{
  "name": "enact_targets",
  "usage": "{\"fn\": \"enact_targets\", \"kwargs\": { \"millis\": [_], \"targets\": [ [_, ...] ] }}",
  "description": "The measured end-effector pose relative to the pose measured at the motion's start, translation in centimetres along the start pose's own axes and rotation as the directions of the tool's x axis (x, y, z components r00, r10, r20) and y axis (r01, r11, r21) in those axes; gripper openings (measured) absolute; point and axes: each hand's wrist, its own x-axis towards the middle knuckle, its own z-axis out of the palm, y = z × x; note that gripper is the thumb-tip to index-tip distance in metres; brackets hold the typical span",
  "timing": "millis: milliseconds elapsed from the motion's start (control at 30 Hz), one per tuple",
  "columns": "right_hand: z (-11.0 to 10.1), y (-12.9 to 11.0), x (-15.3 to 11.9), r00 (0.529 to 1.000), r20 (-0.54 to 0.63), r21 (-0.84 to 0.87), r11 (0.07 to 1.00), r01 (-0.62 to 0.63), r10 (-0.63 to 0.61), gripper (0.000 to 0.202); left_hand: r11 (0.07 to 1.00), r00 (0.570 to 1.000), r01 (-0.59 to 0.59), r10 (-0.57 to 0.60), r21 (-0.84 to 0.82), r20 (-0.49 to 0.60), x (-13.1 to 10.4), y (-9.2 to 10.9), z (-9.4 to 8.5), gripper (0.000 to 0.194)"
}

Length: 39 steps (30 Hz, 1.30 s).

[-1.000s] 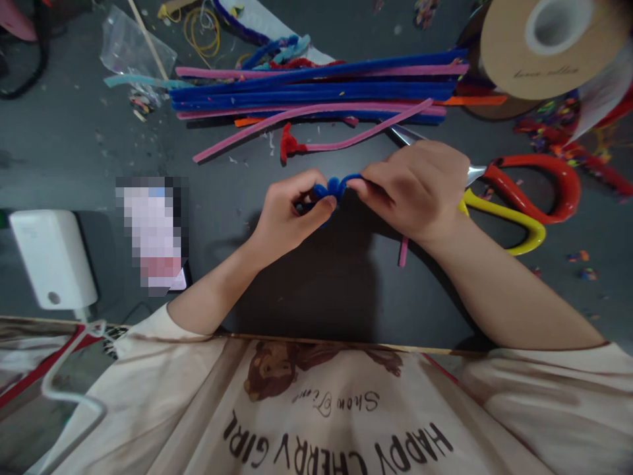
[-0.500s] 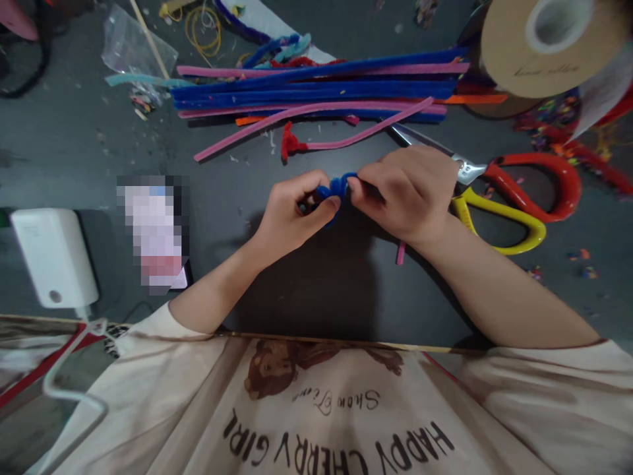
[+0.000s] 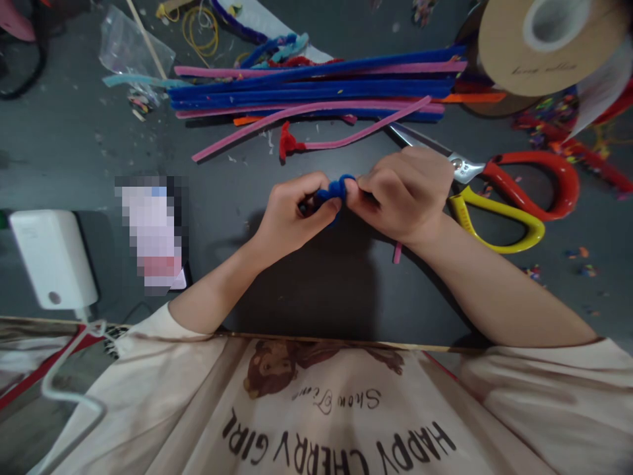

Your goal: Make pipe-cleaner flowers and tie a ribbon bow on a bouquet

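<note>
A bent, coiled blue pipe cleaner (image 3: pixel 336 190) is held between both hands above the dark table. My left hand (image 3: pixel 297 210) pinches it from the left with thumb and fingers, which hide part of it. From the right, my right hand (image 3: pixel 403 191) is closed with thumb and index finger on its other end. Just beyond the hands lies a pink pipe cleaner with a red twisted tip (image 3: pixel 291 142). A short pink piece (image 3: pixel 397 252) sticks out below my right hand.
Blue and pink pipe cleaners (image 3: pixel 306 92) lie across the back. Scissors (image 3: pixel 467 170) with red and yellow handles sit beside my right wrist. A ribbon spool (image 3: pixel 509 53) stands back right; a blurred phone (image 3: pixel 153 231) and white power bank (image 3: pixel 54 257) are left.
My right hand has shifted slightly left, closer to my left hand, and the blue pipe cleaner's loop looks tighter. The left hand stays nearly still.
</note>
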Motion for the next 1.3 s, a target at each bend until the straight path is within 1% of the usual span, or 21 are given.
{"fn": "enact_targets", "kwargs": {
  "millis": [200,300,367,400,433,500,567,600,700,800,900,967,1033,1200,1300],
  "targets": [
    [0.0,-0.1,0.0,1.0,-0.024,0.025,1.0,-0.008,0.008,0.046,1.0,1.0,-0.025,0.025,-0.004,0.009,0.1,0.0,0.0,0.027],
    [-0.1,-0.3,0.0,0.998,-0.05,0.049,0.998,-0.029,0.031,0.044,0.999,1.0,-0.022,0.022,-0.034,-0.012,0.1,0.0,0.1,0.026],
    [-0.4,-0.7,0.2,0.994,-0.077,0.103,0.992,-0.067,0.075,0.04,0.996,0.999,-0.005,0.001,-0.085,-0.051,0.1,-0.1,0.1,0.026],
    [-0.5,-0.9,0.4,0.991,-0.095,0.143,0.986,-0.083,0.097,0.039,0.993,0.997,-0.017,0.008,-0.12,-0.072,0.1,-0.1,0.1,0.026],
    [-0.7,-1.2,0.6,0.987,-0.115,0.191,0.977,-0.092,0.115,0.037,0.99,0.995,-0.018,0.003,-0.143,-0.104,0.1,-0.2,0.1,0.027],
    [-0.9,-1.7,0.9,0.976,-0.154,0.312,0.945,-0.097,0.151,0.034,0.99,0.979,-0.046,0.019,-0.13,-0.202,0.0,-0.4,0.1,0.03],
    [-1.0,-2.0,1.3,0.965,-0.146,0.464,0.876,-0.129,0.22,0.03,0.994,0.957,-0.053,0.024,-0.095,-0.288,0.0,-0.6,0.1,0.033],
    [-1.0,-2.1,1.4,0.959,-0.111,0.546,0.822,-0.161,0.261,0.028,0.995,0.95,-0.05,0.022,-0.081,-0.313,0.1,-0.6,0.1,0.034],
    [-0.8,-2.1,1.5,0.933,0.08,0.753,0.593,-0.287,0.35,0.022,0.997,0.947,-0.044,0.02,-0.069,-0.32,0.1,-0.6,0.2,0.035],
    [-0.8,-2.0,1.5,0.897,0.246,0.839,0.383,-0.387,0.368,0.017,0.997,0.951,-0.046,0.025,-0.062,-0.309,0.1,-0.4,0.2,0.034],
    [-0.8,-1.9,1.6,0.868,0.341,0.862,0.249,-0.442,0.361,0.015,0.998,0.956,-0.045,0.028,-0.051,-0.294,0.2,-0.3,0.1,0.034],
    [-0.8,-1.9,1.6,0.868,0.362,0.875,0.197,-0.442,0.341,0.016,0.997,0.961,-0.051,0.036,-0.049,-0.276,0.2,-0.4,0.0,0.034],
    [-0.7,-1.9,1.5,0.878,0.361,0.888,0.172,-0.427,0.316,0.019,0.997,0.965,-0.056,0.039,-0.059,-0.258,0.2,-0.5,0.0,0.034],
    [-0.4,-1.6,1.2,0.919,0.324,0.917,0.163,-0.363,0.224,0.022,0.991,0.978,-0.056,0.03,-0.12,-0.207,0.2,-0.4,-0.1,0.031],
    [-0.2,-1.4,1.1,0.926,0.332,0.921,0.149,-0.36,0.18,0.019,0.984,0.985,-0.056,0.026,-0.169,-0.172,0.1,-0.4,-0.2,0.029]
  ]
}}
